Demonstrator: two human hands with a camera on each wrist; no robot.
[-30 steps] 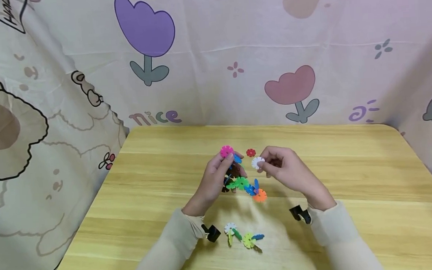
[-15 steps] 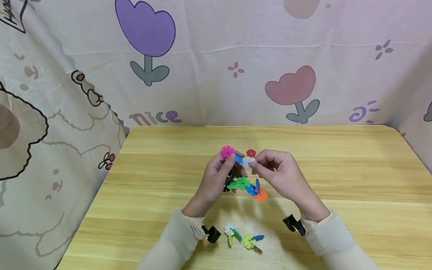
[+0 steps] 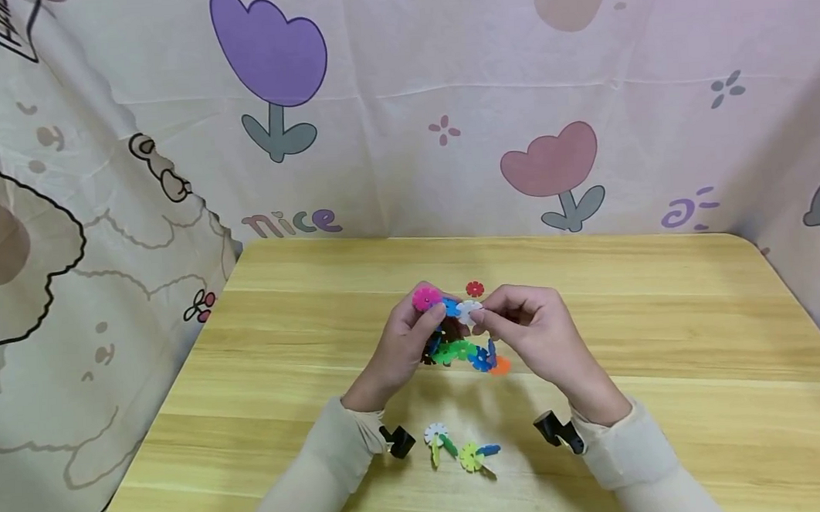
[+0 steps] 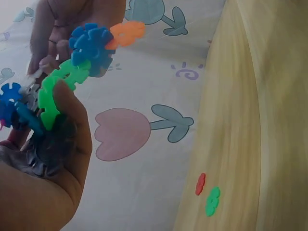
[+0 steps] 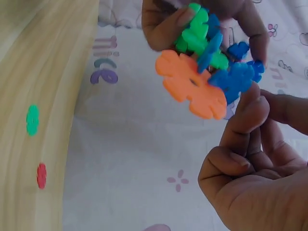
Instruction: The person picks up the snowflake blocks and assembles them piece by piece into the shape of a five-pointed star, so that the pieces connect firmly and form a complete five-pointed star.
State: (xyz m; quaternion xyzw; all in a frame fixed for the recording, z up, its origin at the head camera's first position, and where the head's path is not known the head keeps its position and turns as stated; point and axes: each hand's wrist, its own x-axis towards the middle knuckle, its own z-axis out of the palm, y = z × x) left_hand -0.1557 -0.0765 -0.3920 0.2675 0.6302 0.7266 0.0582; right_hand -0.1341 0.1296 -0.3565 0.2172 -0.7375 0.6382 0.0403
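My left hand grips a chain of interlocking snowflake discs. A pink disc and a blue disc stick out at its upper end, by the thumb. Black and brown discs sit inside the palm, partly hidden by the fingers. Green discs, more blue ones and an orange disc trail off toward the right hand. Between thumb and index finger, my right hand pinches a white disc, its edge right at the blue disc. In the right wrist view the white disc is hidden.
On the table behind the hands lie a red disc and a green disc. Nearer the front rest two small joined clusters, one with a white disc, one with a yellow-green disc. A printed cloth hangs behind.
My right hand has moved left, bringing the white disc up against the blue disc. The chain in my left hand has tilted slightly, with the pink disc a little lower.
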